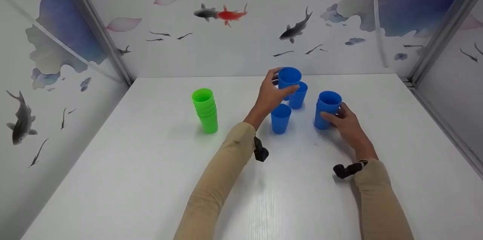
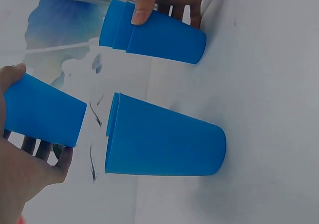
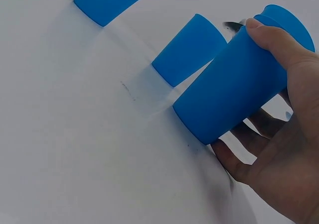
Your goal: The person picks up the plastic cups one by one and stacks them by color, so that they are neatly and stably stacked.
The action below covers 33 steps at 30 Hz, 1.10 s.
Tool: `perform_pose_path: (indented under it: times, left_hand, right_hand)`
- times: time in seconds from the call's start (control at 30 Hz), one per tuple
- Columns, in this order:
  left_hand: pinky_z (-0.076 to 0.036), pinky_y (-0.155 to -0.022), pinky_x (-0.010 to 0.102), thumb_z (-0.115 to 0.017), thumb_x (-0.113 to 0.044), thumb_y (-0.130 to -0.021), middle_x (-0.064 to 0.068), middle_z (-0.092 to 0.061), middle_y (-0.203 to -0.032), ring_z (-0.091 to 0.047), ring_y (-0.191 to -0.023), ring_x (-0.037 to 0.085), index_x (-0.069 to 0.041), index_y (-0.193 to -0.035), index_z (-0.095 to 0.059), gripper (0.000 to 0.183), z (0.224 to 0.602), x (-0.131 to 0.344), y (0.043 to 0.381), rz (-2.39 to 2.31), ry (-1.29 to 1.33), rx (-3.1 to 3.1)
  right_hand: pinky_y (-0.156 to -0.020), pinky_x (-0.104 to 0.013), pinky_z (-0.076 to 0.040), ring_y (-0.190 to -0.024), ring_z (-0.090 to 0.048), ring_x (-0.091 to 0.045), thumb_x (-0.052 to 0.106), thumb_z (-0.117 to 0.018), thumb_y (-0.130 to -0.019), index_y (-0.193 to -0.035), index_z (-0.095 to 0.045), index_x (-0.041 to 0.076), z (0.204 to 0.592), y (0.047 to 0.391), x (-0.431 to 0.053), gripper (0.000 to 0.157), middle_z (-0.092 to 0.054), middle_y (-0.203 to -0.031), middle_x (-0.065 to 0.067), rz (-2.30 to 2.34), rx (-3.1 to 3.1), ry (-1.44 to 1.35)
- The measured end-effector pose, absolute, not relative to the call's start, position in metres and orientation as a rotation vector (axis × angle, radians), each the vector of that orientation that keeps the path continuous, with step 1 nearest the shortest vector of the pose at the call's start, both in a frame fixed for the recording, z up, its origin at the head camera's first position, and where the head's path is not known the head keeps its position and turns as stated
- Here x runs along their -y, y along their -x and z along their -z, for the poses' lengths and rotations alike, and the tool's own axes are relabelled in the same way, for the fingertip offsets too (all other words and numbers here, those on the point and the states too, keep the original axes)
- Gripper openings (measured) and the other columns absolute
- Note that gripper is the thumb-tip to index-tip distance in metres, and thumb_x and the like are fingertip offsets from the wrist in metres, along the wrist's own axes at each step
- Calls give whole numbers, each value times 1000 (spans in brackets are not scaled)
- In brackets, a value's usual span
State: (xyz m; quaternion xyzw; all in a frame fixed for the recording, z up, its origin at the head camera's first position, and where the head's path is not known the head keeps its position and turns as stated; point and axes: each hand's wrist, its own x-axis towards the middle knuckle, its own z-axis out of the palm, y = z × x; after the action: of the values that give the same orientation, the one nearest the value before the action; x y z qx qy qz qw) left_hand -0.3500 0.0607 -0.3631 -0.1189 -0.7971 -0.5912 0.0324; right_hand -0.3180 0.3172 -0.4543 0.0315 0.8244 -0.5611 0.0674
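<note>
My left hand grips a blue cup by its sides and holds it raised above the table, mouth up. In the left wrist view that cup is higher off the table than the others. A short stack of nested blue cups stands upright at the right, and my right hand is wrapped round it, thumb on the near side. Between the hands stands a single blue cup. Behind it is another blue cup, partly covered by the raised one.
A stack of several green cups stands on the white table, left of my left forearm. A wall painted with fish rises along the table's back edge, with side panels left and right.
</note>
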Motion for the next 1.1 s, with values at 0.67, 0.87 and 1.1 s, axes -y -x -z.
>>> perform_pose_path:
  times: [0.67,0.87,1.1]
  left_hand:
    - [-53,-103,39,-77,-38,-87,6,-51,-150,-53,-135,23,-20,-149,-42,74,345,-120,333,1820,531,2450]
    - [-53,-104,38,-76,-39,-88,3,-49,-152,-52,-137,21,-21,-150,-41,73,344,-134,328,1839,575,2493]
    - [-50,-109,40,-75,-41,-89,2,-49,-153,-52,-138,21,-21,-151,-40,73,343,-140,326,1810,589,2585]
  right_hand:
    - [-123,-57,-23,-156,-15,-40,70,-64,-83,-162,2,26,456,315,-317,112,-11,-170,-10,1684,-2490,-147]
    - [-123,-59,-22,-156,-14,-40,72,-63,-82,-162,3,27,457,316,-316,113,-11,-170,-9,1677,-2497,-143]
    - [-123,-58,-23,-155,-17,-40,73,-61,-82,-162,4,27,455,318,-316,113,-12,-170,-9,1655,-2517,-124]
